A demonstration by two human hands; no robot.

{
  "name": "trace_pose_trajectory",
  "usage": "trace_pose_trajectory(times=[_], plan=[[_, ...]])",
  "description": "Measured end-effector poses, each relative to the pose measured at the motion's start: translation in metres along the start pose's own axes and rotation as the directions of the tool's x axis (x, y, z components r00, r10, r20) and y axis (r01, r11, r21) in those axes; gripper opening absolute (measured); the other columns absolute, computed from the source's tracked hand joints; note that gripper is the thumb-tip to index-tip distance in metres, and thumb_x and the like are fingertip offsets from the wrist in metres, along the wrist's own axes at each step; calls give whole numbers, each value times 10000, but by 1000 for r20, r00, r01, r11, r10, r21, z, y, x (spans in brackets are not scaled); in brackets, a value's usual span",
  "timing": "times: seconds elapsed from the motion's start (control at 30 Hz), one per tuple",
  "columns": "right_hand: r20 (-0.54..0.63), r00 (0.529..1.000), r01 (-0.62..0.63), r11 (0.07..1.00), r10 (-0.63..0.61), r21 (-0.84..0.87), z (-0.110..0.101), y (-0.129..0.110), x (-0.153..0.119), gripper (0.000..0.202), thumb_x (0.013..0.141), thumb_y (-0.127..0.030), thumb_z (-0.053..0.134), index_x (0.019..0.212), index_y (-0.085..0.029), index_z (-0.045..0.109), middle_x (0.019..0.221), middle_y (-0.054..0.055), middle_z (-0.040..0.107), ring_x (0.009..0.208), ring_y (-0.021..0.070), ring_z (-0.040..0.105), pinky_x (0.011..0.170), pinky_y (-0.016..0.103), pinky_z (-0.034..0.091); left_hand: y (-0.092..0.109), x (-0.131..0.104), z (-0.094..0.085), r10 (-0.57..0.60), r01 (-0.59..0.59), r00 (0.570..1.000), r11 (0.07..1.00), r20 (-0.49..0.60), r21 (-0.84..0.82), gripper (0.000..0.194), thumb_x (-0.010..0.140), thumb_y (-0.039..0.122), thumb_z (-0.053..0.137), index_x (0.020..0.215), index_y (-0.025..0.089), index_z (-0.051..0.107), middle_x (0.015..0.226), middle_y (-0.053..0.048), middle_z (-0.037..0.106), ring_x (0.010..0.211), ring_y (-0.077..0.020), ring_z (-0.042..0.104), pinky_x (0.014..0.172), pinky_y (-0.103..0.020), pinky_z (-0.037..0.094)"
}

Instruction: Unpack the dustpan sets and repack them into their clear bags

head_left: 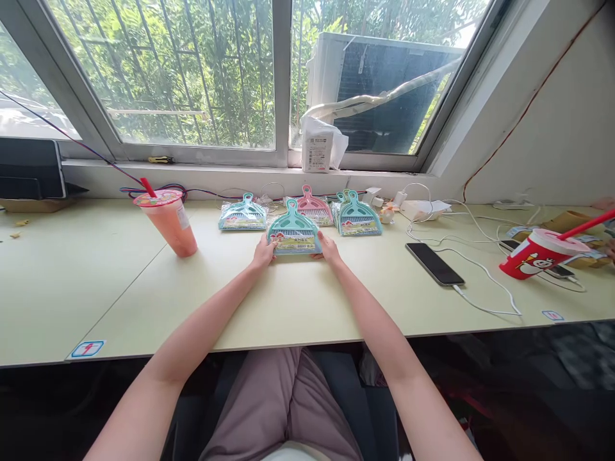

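Observation:
Between my two hands is a teal mini dustpan and brush set in clear packaging with a printed label. My left hand grips its left edge and my right hand its right edge, fingers partly hidden beneath it. Behind it lies a pink dustpan set, partly covered by the one I hold. To the left rests another teal dustpan set. On the right, several teal and green dustpan sets lie overlapped in a stack.
A pink drink cup with a red straw stands left. Right are a phone on a white cable, a red cup and tangled cords. A white box sits on the windowsill; a tablet stands far left. Part of another person's hand shows at the right edge.

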State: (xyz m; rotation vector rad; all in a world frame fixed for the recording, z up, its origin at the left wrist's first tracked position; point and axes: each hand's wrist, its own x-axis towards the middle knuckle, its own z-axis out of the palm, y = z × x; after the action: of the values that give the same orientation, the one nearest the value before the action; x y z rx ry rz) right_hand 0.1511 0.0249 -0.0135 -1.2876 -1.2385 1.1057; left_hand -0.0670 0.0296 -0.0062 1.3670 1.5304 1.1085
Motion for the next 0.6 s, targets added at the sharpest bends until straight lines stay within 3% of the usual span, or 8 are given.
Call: trace_pose_trajectory(times=[0.1, 0.23, 0.4, 0.6], plan=[[24, 999, 41, 999, -40, -26, 1, 0, 0, 603, 764, -461, 714, 1283, -201, 552, 1128, 96, 666, 656, 148, 675, 517, 250, 550, -3, 2, 0, 27, -27, 1000, 999, -2, 36, 475, 885, 241, 510, 1356, 215, 457, 1194, -98, 628, 610, -121, 604, 483, -236, 484], [-100, 995, -17, 1000, 14, -26, 1, -2, -1, 608, 687, -233, 751, 1257, -176, 547, 1083, 93, 674, 781, 164, 668, 536, 237, 568, -2, -3, 2, 66, -66, 998, 990, 11, 122, 464, 910, 284, 502, 1364, 217, 433, 1207, -92, 645, 729, -169, 669, 563, -262, 520], [-129, 989, -63, 998, 65, 25, -1, -5, -1, 467, 704, -193, 699, 1155, -189, 577, 942, 48, 675, 729, 151, 644, 511, 231, 556, 1, -8, 3, 117, -112, 993, 975, -15, 191, 426, 928, 360, 516, 1330, 229, 457, 1207, -77, 668, 837, -203, 703, 667, -291, 546], [-108, 990, -83, 992, 92, 90, -6, -5, 3, 261, 752, -195, 610, 1012, -191, 586, 819, 15, 639, 649, 144, 615, 490, 258, 557, -1, -2, 1, 88, -84, 996, 984, -16, 160, 432, 902, 376, 585, 1293, 226, 480, 1200, -88, 677, 854, -212, 706, 624, -282, 536]])
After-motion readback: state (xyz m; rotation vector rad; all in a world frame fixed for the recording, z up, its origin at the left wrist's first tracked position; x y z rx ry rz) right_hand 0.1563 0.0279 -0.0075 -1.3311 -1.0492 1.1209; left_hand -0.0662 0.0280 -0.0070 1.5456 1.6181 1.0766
